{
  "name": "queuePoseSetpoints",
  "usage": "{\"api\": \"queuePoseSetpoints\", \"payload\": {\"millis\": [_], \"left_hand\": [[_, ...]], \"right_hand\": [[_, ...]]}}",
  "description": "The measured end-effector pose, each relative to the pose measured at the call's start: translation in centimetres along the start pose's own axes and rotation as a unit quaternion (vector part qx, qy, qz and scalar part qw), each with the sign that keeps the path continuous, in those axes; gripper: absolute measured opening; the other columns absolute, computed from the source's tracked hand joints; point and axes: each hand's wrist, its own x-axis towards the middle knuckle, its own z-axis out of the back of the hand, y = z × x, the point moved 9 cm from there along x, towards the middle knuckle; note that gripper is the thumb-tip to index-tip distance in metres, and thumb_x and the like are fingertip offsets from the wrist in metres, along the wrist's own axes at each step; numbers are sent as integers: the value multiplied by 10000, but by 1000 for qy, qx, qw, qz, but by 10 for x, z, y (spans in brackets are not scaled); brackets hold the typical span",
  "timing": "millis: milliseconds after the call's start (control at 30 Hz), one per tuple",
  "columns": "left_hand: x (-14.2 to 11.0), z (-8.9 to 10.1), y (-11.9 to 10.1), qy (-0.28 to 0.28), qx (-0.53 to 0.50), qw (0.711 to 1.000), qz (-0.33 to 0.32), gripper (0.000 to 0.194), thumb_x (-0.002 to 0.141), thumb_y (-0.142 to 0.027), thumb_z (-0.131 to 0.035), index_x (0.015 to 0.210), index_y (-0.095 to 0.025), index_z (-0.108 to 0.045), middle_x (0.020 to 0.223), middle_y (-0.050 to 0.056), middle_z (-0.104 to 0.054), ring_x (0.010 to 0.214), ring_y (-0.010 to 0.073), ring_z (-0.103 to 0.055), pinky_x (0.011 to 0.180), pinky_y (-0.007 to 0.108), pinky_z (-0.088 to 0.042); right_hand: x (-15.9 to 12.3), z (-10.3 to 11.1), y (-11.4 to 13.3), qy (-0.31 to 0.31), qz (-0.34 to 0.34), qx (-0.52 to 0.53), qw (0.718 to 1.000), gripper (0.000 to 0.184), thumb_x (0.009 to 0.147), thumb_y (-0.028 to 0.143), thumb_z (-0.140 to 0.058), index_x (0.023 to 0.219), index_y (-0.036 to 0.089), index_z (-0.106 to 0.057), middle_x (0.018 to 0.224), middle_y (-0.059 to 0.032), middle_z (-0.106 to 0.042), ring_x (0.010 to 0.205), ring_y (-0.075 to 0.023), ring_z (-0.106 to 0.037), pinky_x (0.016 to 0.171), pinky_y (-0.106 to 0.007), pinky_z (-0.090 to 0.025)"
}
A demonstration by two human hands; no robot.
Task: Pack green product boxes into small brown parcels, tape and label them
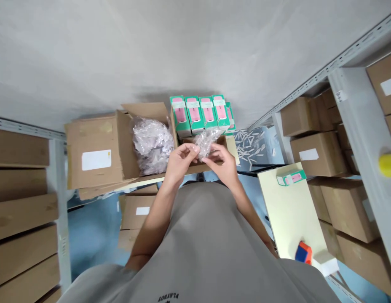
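Observation:
Between my two hands is a crinkled clear plastic bag (205, 141); what it contains, if anything, I cannot make out. My left hand (182, 162) pinches its left side between thumb and fingers. On the other side my right hand (223, 162) has thumb and fingers closed on the bag's right edge. Just beyond the hands stand several green and pink boxes (194, 113) in a row. To the left, an open cardboard carton (127, 153) holds a heap of clear plastic bags (152, 145).
On the right, a cream table (285, 210) bears a single green and pink box (290, 178) and a red and blue object (303, 252). White strips (250, 145) litter the floor beyond. Shelves of brown cartons (344, 202) flank both sides, and a grey wall (183, 46) stands ahead.

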Motion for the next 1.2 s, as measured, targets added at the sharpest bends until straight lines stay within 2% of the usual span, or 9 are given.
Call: {"api": "queuePoseSetpoints", "payload": {"millis": [100,267,367,467,600,767,933,1033,1200], "left_hand": [[-5,-3,19,5,-52,998,29,523,830,-686,-922,900,-215,-707,873,9,-697,773,150,-672,768,288,-621],[-4,18,40,-11,-129,989,74,405,877,-544,-881,874,-227,-628,819,-33,-619,759,130,-651,833,306,-659],[-1,26,48,-3,-121,989,90,347,889,-470,-861,868,-230,-610,766,-47,-588,716,126,-644,825,306,-658],[1,22,52,37,-101,989,106,359,880,-508,-872,922,-227,-652,807,-16,-672,809,174,-721,841,334,-670],[2,20,53,49,-73,992,90,476,834,-608,-928,956,-214,-690,876,6,-728,856,190,-750,816,331,-686],[5,29,45,-6,-4,1000,21,576,909,-761,-828,1011,-202,-738,964,56,-769,903,209,-775,773,328,-702],[4,19,18,19,29,995,-91,659,971,-738,-788,1416,-261,-696,1399,138,-777,1337,296,-747,1098,451,-654],[6,11,18,62,45,992,-100,701,849,-676,-938,1350,-233,-727,1266,117,-819,1185,282,-795,1026,424,-670],[12,32,38,-35,62,993,-91,511,882,-593,-924,1153,-200,-741,881,18,-768,790,183,-760,741,294,-645]], "right_hand": [[1,-1,-10,15,5,-24,1000,474,976,556,-859,1362,304,-747,1113,-22,-776,817,-175,-712,813,-344,-657],[-8,23,1,-15,66,-70,995,260,1105,482,-689,971,271,-760,1072,-64,-759,1064,-235,-735,1002,-410,-631],[-11,40,-12,-69,27,-69,995,346,1059,600,-733,1177,275,-751,1387,-124,-744,1381,-287,-680,1165,-468,-588],[-10,38,-35,-42,-39,-31,998,745,942,723,-827,1513,279,-649,1593,-147,-672,1510,-314,-624,1228,-485,-564],[-10,39,-54,-40,-98,7,994,602,912,773,-818,1199,244,-796,1192,-89,-855,1160,-301,-806,1089,-455,-654],[-12,50,-61,-94,-149,69,982,575,882,807,-820,1008,247,-772,893,-28,-837,720,-239,-807,718,-388,-714],[-10,45,-55,-61,-149,63,985,596,897,839,-788,989,251,-744,845,-14,-805,679,-230,-811,666,-360,-700],[-10,42,-50,-26,-147,38,988,635,917,890,-723,909,255,-714,801,-15,-784,689,-238,-813,699,-373,-705],[-9,45,-57,-19,-150,-15,988,651,1016,883,-569,923,257,-723,799,-28,-770,753,-257,-829,731,-373,-697]]}}
